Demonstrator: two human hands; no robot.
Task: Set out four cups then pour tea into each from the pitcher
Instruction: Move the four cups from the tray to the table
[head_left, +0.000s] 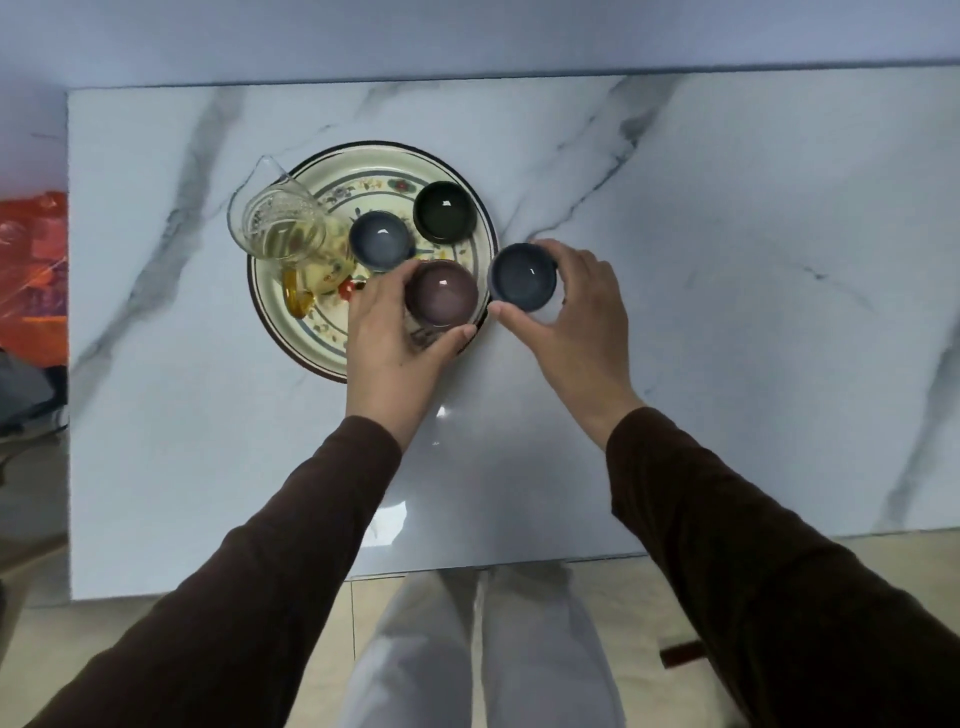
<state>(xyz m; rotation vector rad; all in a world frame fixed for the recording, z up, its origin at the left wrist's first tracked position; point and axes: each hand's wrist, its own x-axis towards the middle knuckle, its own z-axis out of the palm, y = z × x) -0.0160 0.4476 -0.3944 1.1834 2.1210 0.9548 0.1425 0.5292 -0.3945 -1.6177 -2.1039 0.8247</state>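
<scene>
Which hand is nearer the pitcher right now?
Left. The left hand, gripping the purple cup on the plate, sits just right of the pitcher. The right hand holds the dark blue cup beyond the plate's right edge.

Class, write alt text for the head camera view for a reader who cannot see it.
Seen from above, the left hand grips a purple cup on a floral plate, while the right hand grips a dark blue cup just off its rim. A grey-blue cup, a green cup and a glass pitcher of tea remain on the plate.

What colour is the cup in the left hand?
Purplish-brown cup, held by the left hand; head view.
</scene>
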